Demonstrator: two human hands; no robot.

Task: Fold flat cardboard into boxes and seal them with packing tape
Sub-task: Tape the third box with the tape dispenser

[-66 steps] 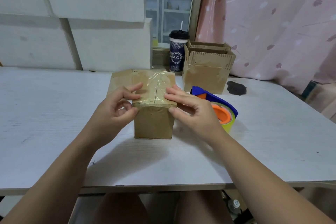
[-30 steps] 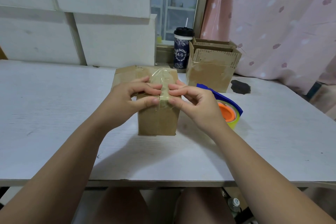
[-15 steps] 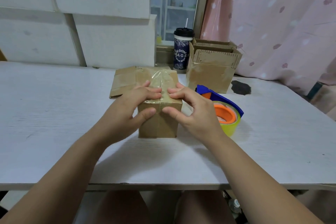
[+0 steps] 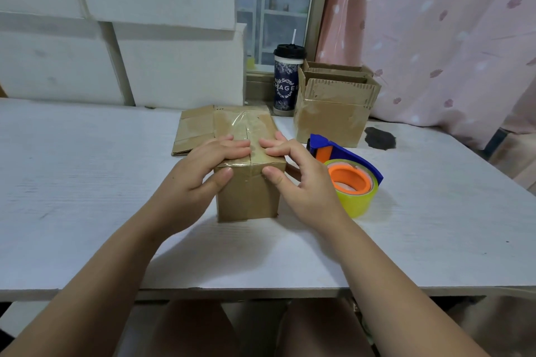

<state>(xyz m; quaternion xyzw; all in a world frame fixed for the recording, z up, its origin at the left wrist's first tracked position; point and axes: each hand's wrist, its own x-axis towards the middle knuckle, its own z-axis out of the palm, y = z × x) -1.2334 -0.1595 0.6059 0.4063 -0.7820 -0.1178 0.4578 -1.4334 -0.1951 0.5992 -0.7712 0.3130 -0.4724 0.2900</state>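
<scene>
A closed brown cardboard box stands in the middle of the white table, with clear tape along its top seam and down its front face. My left hand lies on the box's top left, fingers flat on the tape and thumb pressing the front face. My right hand mirrors it on the right, fingertips on the top and thumb on the front edge. A blue and orange tape dispenser with a yellow-green roll sits just right of the box.
Flat folded cardboard lies behind the box on the left. Two open-topped cardboard boxes and a dark lidded cup stand at the back by the window. A dark stain marks the table. A pink curtain hangs on the right.
Both hands came in from the box's sides to the taped middle seam. Since then the thumbs have spread slightly apart on the front face while the fingers stay on top.
</scene>
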